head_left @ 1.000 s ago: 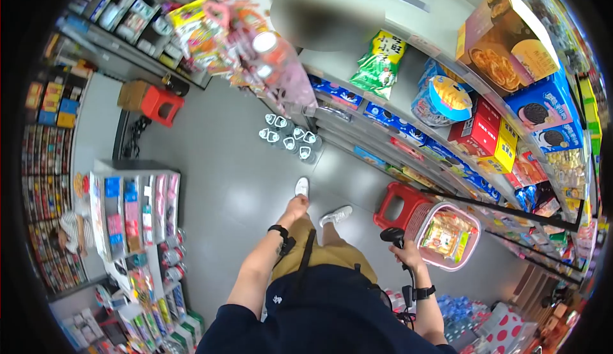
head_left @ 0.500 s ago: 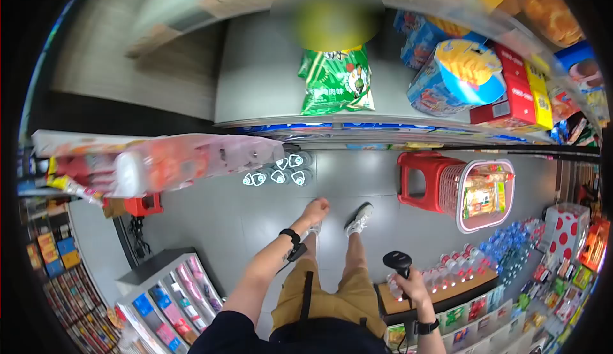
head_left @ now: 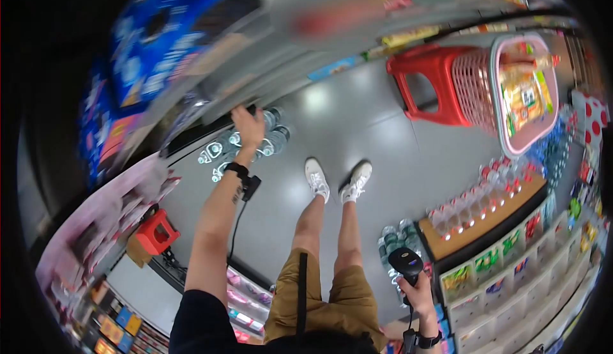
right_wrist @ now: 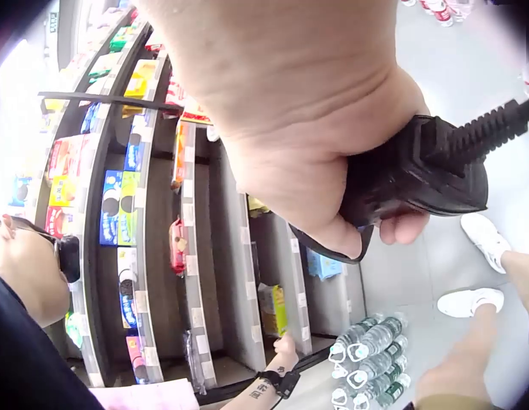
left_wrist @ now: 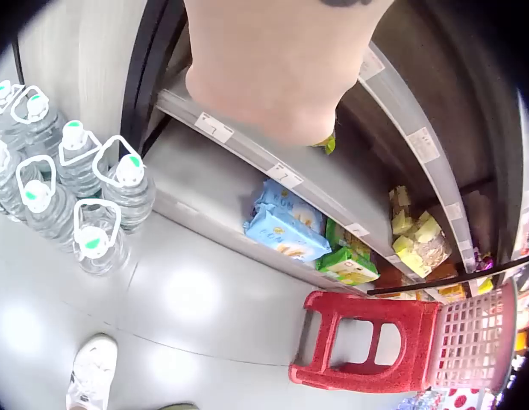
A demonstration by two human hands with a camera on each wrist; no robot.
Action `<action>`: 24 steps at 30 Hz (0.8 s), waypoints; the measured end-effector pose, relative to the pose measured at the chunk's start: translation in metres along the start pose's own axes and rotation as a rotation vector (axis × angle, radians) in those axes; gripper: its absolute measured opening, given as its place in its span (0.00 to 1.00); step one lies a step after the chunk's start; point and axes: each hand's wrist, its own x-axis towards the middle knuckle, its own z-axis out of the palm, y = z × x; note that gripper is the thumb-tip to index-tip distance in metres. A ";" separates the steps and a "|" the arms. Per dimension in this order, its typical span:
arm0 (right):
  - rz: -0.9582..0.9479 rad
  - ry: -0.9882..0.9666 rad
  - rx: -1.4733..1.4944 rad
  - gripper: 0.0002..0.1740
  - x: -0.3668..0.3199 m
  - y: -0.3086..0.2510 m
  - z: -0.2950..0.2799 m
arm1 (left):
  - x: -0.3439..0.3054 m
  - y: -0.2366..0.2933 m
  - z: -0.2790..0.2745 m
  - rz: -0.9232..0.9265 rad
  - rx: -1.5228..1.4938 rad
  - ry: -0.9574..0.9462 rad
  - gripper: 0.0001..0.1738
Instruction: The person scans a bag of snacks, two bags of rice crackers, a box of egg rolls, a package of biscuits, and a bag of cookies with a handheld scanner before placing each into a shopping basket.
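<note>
My left hand (head_left: 249,129) reaches into a low shelf, above the big water bottles (head_left: 276,138) in the head view. In the right wrist view it is right at a yellow-green packet (right_wrist: 273,309) on that shelf. A bit of yellow-green packaging (left_wrist: 329,143) peeks out past the hand in the left wrist view. The fingers are mostly hidden, so I cannot tell whether they grip the packet. My right hand (head_left: 418,292) holds a black handheld barcode scanner (head_left: 406,261), fingers curled round its handle, cable (right_wrist: 491,132) trailing from it.
A red plastic stool (head_left: 428,85) stands beside a pink basket (head_left: 497,98) holding packaged food. Blue and green packs (left_wrist: 286,226) lie on the bottom shelf. Small bottles (head_left: 476,194) line a wooden-topped stand at right. Another person (right_wrist: 29,265) shows in the right wrist view.
My left hand has moved from in front of my body out to the low shelf. The head view has turned and come down. The right hand keeps holding the scanner.
</note>
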 end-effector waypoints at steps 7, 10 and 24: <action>0.090 0.048 0.010 0.12 0.000 0.028 0.012 | 0.066 -0.051 0.037 0.137 0.206 -0.150 0.33; 0.117 0.043 0.009 0.12 -0.001 0.016 0.020 | 0.113 -0.140 0.068 -0.044 0.215 -0.343 0.34; 0.118 0.131 0.027 0.15 -0.014 -0.009 0.049 | 0.117 -0.227 0.101 0.094 -0.350 -0.353 0.34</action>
